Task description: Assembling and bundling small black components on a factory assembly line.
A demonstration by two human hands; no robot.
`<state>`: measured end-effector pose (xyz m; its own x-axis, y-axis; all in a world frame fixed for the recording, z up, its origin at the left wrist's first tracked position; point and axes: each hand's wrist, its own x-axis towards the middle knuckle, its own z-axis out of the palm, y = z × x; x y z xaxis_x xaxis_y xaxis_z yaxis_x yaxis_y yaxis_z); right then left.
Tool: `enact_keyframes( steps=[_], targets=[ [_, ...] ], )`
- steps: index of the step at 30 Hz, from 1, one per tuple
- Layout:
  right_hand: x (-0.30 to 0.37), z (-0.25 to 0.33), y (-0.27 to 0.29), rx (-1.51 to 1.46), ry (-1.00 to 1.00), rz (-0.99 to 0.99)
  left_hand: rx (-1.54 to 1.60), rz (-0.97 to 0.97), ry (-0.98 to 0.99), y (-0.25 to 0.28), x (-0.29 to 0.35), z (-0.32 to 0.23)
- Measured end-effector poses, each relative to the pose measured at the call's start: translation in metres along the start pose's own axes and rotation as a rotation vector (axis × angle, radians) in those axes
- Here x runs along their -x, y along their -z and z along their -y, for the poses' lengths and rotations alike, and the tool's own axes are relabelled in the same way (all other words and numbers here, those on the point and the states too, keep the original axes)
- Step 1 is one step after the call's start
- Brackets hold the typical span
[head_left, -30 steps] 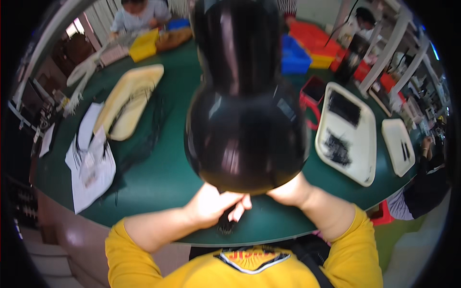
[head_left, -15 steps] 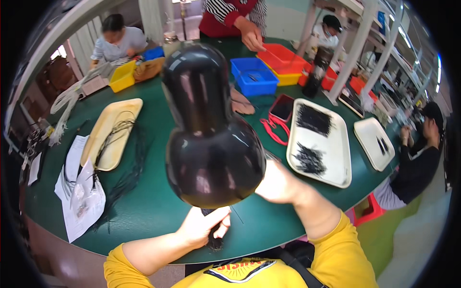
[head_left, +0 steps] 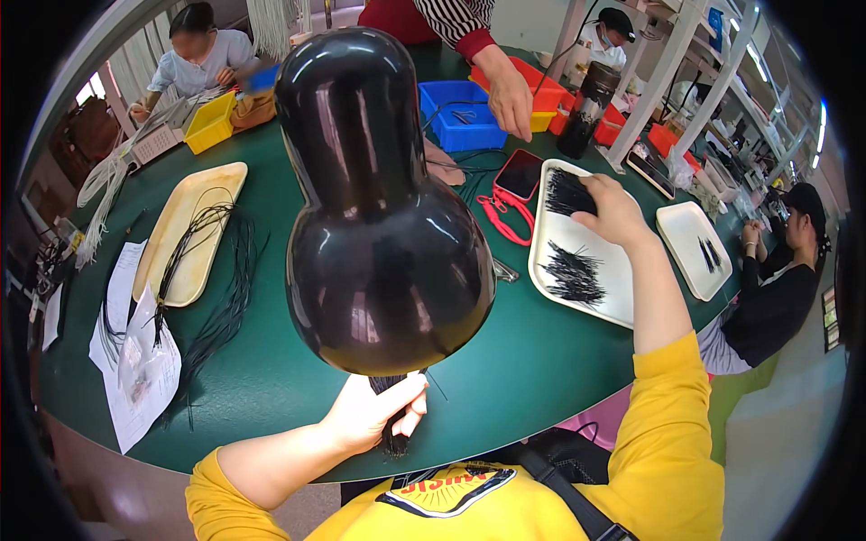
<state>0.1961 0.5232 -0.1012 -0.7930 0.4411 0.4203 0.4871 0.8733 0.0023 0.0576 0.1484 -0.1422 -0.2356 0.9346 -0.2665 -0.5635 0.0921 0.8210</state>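
Observation:
A bundle of short black wires (head_left: 394, 442) is gripped in my left hand (head_left: 370, 417), closed around it at the near table edge. The lamp hood partly hides the bundle's upper end. Over on the right, my right hand (head_left: 615, 209) lies on the far pile of black wires (head_left: 564, 191) in a white tray (head_left: 621, 307). Its thumb stands apart from the fingers, whose tips are partly hidden at the pile. A second, looser pile of black wires (head_left: 574, 275) lies nearer in that tray.
A large glossy black lamp hood (head_left: 383, 270) blocks the middle. Left lie a cream tray (head_left: 185, 270) with long black wires, papers (head_left: 135, 406) and a plastic bag. Beyond are a phone (head_left: 520, 174), a blue bin (head_left: 462, 126) and a co-worker's hand (head_left: 507, 95). A smaller tray (head_left: 695, 243) stands right.
My right hand has moved from beside the lamp hood to the far wire pile in the white tray. My left hand keeps its bundle. The co-worker's hand has come nearer, past the red bin.

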Motion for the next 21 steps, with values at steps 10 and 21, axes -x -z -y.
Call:
enact_keyframes(
  steps=[10, 21],
  targets=[
    [0.134, -0.084, 0.017, 0.034, -0.672, 0.250, 0.026, -0.056, 0.025, -0.001, -0.006, -0.004],
    [0.145, -0.029, 0.015, -0.907, -0.934, -0.004, -0.149, 0.007, 0.007, 0.005, 0.001, -0.002]
  ],
)
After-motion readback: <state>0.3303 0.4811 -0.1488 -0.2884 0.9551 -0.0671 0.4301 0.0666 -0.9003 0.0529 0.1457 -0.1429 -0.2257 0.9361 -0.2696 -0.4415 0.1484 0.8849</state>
